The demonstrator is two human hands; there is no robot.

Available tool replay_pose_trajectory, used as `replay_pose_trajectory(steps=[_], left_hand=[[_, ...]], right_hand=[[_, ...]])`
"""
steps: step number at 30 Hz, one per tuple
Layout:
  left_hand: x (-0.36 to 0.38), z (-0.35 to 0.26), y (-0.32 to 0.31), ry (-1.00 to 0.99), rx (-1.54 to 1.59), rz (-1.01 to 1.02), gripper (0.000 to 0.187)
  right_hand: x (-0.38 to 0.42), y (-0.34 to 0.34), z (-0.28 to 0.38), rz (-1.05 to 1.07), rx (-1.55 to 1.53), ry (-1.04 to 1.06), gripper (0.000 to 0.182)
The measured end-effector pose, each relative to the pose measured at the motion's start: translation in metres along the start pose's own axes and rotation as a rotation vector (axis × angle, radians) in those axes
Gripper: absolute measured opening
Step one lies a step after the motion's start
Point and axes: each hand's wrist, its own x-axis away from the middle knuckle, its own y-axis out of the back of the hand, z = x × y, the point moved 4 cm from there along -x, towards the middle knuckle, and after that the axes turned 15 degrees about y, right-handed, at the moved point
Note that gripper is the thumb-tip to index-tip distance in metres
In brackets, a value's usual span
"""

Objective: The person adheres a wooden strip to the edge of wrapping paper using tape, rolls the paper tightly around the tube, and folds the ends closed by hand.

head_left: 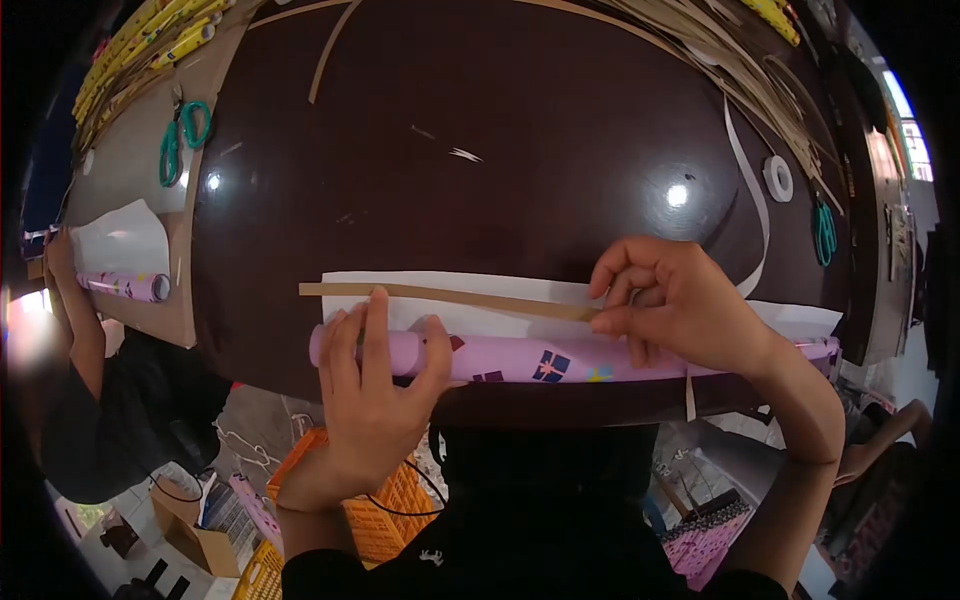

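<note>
In the head view, the left hand (375, 375) lies flat with fingers spread on the pink wrapping-paper roll (520, 358) (at the near edge of the dark table (500, 150)). The right hand (675, 300) pinches the brown tape strip (450, 296) between thumb and fingertips, just above the roll.

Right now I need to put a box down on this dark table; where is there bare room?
The dark brown tabletop is bare between the green-handled scissors and the white tape ring. The near edge is crowded: pink roll of wrapping paper, tan strip, both hands.
</note>
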Motion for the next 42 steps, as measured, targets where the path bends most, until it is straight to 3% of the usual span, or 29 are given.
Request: replay_pose_trajectory(steps=[8,16,20,22,42], left_hand=[[0.003,0.000,0.001,0.001,0.039,0.080,0.052],[0.009,0.002,-0.005,0.031,0.035,0.113,0.056],[0.010,0.001,-0.006,0.035,0.019,0.102,0.056],[0.011,0.002,-0.007,0.020,0.005,0.095,0.055],[0.008,0.002,-0.003,0.011,0.038,0.133,0.055]], right_hand=[[0.049,0.045,-0.028,-0.272,0.120,-0.036,0.015],[0.065,0.058,-0.041,-0.373,0.303,0.151,0.012],[0.068,0.061,-0.048,-0.368,0.312,0.113,0.013],[0.066,0.059,-0.051,-0.348,0.433,0.239,0.013],[0.058,0.055,-0.048,-0.380,0.584,0.209,0.014]])
